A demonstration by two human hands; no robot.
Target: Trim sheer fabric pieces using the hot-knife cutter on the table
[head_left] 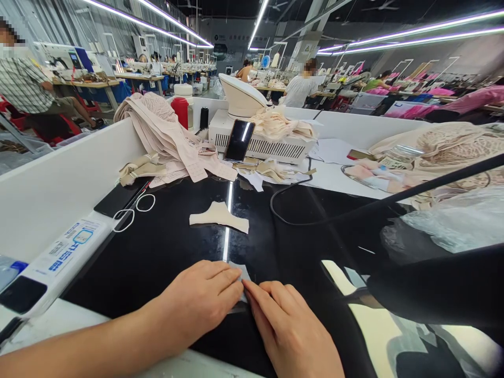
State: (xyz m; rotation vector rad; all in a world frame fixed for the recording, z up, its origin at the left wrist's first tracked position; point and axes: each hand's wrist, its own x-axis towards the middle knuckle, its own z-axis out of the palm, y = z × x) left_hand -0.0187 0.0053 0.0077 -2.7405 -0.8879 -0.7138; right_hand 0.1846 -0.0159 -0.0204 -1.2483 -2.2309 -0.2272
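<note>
My left hand [200,296] rests low on the glossy black work surface [157,257], its fingers pressed together over a small, thin greyish piece [243,272]. Against that piece's right edge, my right hand [287,320] is closed in a pinch, fingertips touching or nearly touching those of the left. Most of the piece is hidden under the fingers; whether it is fabric or film I cannot tell. Just beyond the hands a cream fabric piece [219,216], wide with narrow ends and a raised middle, lies flat.
Behind lie stacked pale pink fabric pieces [169,136], a phone [238,140] leaning on a white vented machine [263,139], and a red thread cone [180,112]. A black cable [291,223] and dark arm [437,289] occupy the right, with plastic bags [457,220]. White loops [145,202] lie left.
</note>
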